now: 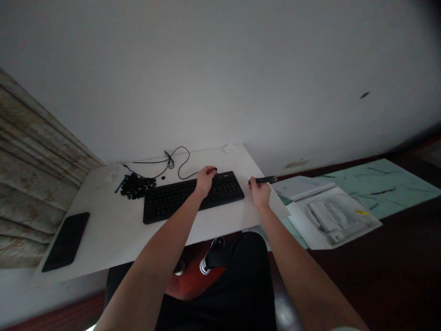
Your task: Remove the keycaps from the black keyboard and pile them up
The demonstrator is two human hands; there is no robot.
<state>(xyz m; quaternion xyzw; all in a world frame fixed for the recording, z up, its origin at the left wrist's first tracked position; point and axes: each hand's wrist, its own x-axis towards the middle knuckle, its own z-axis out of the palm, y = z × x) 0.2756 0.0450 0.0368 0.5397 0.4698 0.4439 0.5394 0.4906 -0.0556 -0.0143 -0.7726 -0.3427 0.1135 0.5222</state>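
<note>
A black keyboard lies on the white table with its cable running off behind it. Over its right half, my left hand pinches a small black piece, apparently a keycap, between thumb and fingertips. Just past the keyboard's right end, my right hand is closed round a slim black pen-like tool that points right; its exact kind is unclear. A heap of loose black keycaps lies off the keyboard's upper left corner, and a single keycap sits apart from it.
The thin black cable loops toward the wall. A flat black rectangular object lies at the table's left end, and a blue strip beside the heap. Right of the table, an opened white box rests on a green marbled surface. A patterned curtain hangs left.
</note>
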